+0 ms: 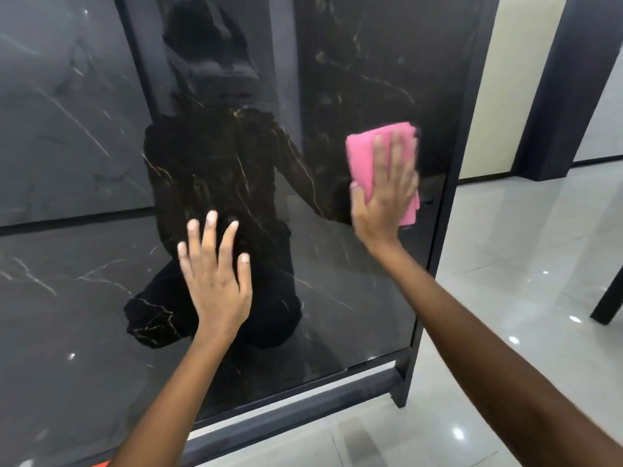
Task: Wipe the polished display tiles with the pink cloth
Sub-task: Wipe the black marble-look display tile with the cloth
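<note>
Two bare forearms enter from the bottom edge, cut off below the elbow by the frame. The right hand (384, 193) reaches up and away to the right part of the dark polished tile (84, 298), which stands upright in a black metal frame (448, 203). Under this hand lies the pink cloth (362, 153), folded into a rough rectangle and flattened against the tile near its right edge. The fingers are straight and spread, pointing upward, with the palm pressing the cloth onto the surface; pink shows above the fingertips, to the left of the palm and along the lower right beside the heel of the hand. The thumb lies over the cloth's left lower edge.

The left hand (215, 274) is lower and more central, open with fingers splayed and pointing up, holding nothing. Whether the palm touches the tile or hovers just off it cannot be told.

The hands and cloth are softened by motion blur, so the cloth's folds are hard to read. The glossy tile mirrors a dark crouched figure, obscuring much of the gold-veined marble pattern. The part of the cloth beneath the palm is hidden.

To the right, pale glossy floor tiles (505, 264) reflect ceiling lights.
</note>
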Motion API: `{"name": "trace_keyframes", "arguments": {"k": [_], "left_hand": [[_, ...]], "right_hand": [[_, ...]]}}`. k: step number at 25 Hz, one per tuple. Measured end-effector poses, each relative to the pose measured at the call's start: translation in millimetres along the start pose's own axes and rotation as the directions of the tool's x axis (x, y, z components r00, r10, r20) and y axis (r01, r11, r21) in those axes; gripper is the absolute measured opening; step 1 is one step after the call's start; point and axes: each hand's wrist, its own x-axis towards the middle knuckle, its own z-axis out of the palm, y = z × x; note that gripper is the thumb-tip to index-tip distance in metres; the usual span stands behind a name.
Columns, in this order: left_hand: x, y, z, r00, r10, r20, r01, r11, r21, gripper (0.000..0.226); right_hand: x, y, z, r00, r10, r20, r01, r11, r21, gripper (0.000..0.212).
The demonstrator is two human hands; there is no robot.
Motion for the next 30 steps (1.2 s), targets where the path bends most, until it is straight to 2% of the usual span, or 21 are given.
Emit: {"name": "trace_keyframes", "arguments": {"k": [2,4,5,6,7,8,10,11,13,14,16,17,19,20,21,22,24,25,26,28,30], "left_hand": [[-34.4,-26.9,1.4,0.999,-0.042,0.018,0.040,0.997,0.071,0.054],[-53.9,-49.3,8.7,0.995,0.088,0.046,-0.094,0.981,0.171,0.055],[-57.1,-56.3,12.3,0.987,0.155,0.048,-0.162,0.964,0.209,0.054],[-58.1,-60.7,16.1,0.980,0.197,0.034,-0.200,0.949,0.242,0.054],[-58.7,-62.7,19.4,0.977,0.214,0.010,-0.209,0.941,0.267,0.055],[-59.0,-63.7,22.2,0.976,0.217,-0.017,-0.204,0.937,0.283,0.056],[-60.7,-63.2,25.7,0.974,0.219,-0.053,-0.195,0.936,0.294,0.057],[-60.9,-63.7,26.7,0.973,0.224,-0.056,-0.198,0.935,0.294,0.057],[-61.4,-64.1,25.8,0.973,0.224,-0.053,-0.200,0.936,0.290,0.056],[-61.1,-63.3,24.1,0.975,0.218,-0.052,-0.196,0.942,0.274,0.055],[-60.0,-60.5,18.0,0.982,0.189,-0.026,-0.179,0.960,0.214,0.053],[-58.7,-59.5,14.5,0.985,0.172,-0.001,-0.169,0.968,0.185,0.052],[-57.5,-57.0,6.7,0.989,0.135,0.058,-0.142,0.979,0.144,0.051],[-58.7,-54.1,3.1,0.991,0.110,0.072,-0.118,0.986,0.121,0.050],[-60.7,-49.3,0.1,0.994,0.074,0.079,-0.081,0.993,0.091,0.049],[-61.4,-42.6,-2.1,0.997,0.030,0.077,-0.034,0.998,0.055,0.047],[-58.2,-24.5,-1.1,0.997,-0.057,0.056,0.057,0.998,-0.005,0.045],[-54.3,-13.7,1.9,0.996,-0.081,0.043,0.082,0.996,-0.021,0.045],[-49.2,-3.2,6.3,0.995,-0.089,0.034,0.090,0.995,-0.035,0.045],[-38.0,15.3,16.1,0.996,-0.082,0.034,0.084,0.995,-0.055,0.047],[-30.9,25.8,26.2,0.997,-0.058,0.041,0.060,0.997,-0.043,0.049]], "right_hand": [[-77.7,-17.0,13.4,0.938,-0.310,0.157,0.314,0.949,-0.003,0.091],[-172.9,3.9,7.7,0.665,-0.597,0.449,0.653,0.757,0.038,0.091],[-203.7,24.1,-3.0,0.478,-0.675,0.563,0.781,0.619,0.079,0.090],[-212.3,45.7,-12.3,0.349,-0.718,0.603,0.845,0.519,0.128,0.087],[-202.4,63.8,-17.0,0.345,-0.741,0.577,0.850,0.507,0.143,0.084],[-180.1,71.9,-18.3,0.474,-0.719,0.508,0.787,0.605,0.122,0.077],[-109.3,55.8,-16.0,0.833,-0.486,0.263,0.478,0.873,0.100,0.067],[-77.4,33.2,-11.2,0.930,-0.332,0.160,0.319,0.942,0.102,0.066],[-56.0,-19.5,8.1,0.972,-0.224,0.070,0.214,0.969,0.121,0.067],[-69.1,-37.8,17.6,0.946,-0.315,0.073,0.308,0.946,0.101,0.067],[-134.4,-42.1,27.3,0.751,-0.615,0.241,0.616,0.783,0.078,0.068],[-174.4,-22.8,24.5,0.561,-0.737,0.377,0.773,0.629,0.080,0.073],[-226.4,29.8,2.3,0.197,-0.785,0.588,0.917,0.360,0.174,0.091],[-227.3,53.1,-11.0,0.121,-0.770,0.627,0.921,0.323,0.218,0.100],[-214.4,71.3,-21.1,0.144,-0.772,0.619,0.912,0.346,0.220,0.107],[-191.4,80.2,-27.2,0.254,-0.765,0.592,0.879,0.438,0.188,0.106],[-119.8,63.1,-25.7,0.633,-0.660,0.405,0.696,0.714,0.076,0.092],[-85.2,41.1,-19.5,0.810,-0.513,0.283,0.518,0.853,0.061,0.084],[-63.1,15.1,-11.4,0.905,-0.366,0.219,0.354,0.931,0.092,0.079],[-75.0,-17.2,6.1,0.923,-0.338,0.186,0.326,0.941,0.094,0.080],[-146.1,-4.1,9.1,0.846,-0.449,0.288,0.467,0.884,0.006,0.082]]}}
